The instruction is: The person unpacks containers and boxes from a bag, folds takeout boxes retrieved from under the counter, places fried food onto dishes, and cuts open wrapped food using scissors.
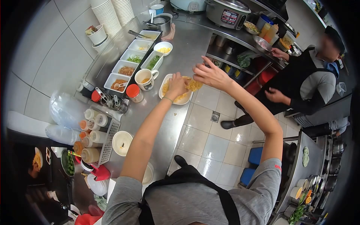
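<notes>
A white oval dish (183, 101) with yellow fried-looking food in it sits near the counter's right edge. My left hand (177, 86) is over the dish, its fingers bent onto a yellow, rough-surfaced food piece (194, 85). Beside it, my right hand (212, 74) pinches the same piece from the other side, one finger raised. The piece hangs at the dish's right rim; its exact kind is unclear. Left of the dish stand a white mug (145, 80) and a jar with an orange-red lid (134, 92).
White tubs (125, 68) of toppings line the left side, with a bowl of yellow bits (163, 48) beside them. A basket of squeeze bottles (108, 140) and a white bowl (122, 143) are nearer me. A co-worker (300, 82) in a black apron stands at right.
</notes>
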The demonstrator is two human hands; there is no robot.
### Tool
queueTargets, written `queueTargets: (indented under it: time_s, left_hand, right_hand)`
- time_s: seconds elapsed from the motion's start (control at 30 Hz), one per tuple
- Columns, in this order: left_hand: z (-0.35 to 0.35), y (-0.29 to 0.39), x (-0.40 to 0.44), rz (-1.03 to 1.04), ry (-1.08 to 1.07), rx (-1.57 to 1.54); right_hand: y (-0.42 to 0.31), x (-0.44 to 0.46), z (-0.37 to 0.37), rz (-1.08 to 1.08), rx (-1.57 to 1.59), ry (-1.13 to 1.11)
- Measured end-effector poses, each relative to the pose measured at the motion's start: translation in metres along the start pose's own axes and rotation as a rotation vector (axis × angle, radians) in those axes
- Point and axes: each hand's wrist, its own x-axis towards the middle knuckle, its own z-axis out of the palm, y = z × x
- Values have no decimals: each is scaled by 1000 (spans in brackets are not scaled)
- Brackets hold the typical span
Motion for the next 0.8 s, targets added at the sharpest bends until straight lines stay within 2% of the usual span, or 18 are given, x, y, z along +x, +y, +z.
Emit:
queueTargets:
  time_s: [0.1, 0.2, 0.27, 0.4, 0.47, 0.5, 0.6, 0.8]
  left_hand:
    - [-7, -1, -8, 27, 64, -73]
    - [-15, -12, -10, -64, 92, -184]
    - [-14, -23, -7, -159, 83, -483]
    - [-16, -50, -7, -124, 109, -722]
    - [-20, -64, -10, -126, 8, -1024]
    - [-20, -69, -10, -123, 13, -1025]
    - [-33, -73, -13, -281, -69, -1050]
    - [-35, -82, -10, -235, -124, -1069]
  right_hand:
    - [-4, -2, 7, -35, 51, 3]
    - [-8, 6, 12, -82, 66, 53]
    - [-11, 12, 15, -101, 85, 65]
    - [-17, 23, 25, -133, 146, 63]
    - [-21, 28, 31, -162, 164, 69]
    - [-23, 31, 34, -191, 188, 75]
    - [-29, 39, 48, -240, 197, 78]
    - [-41, 49, 71, -305, 285, 46]
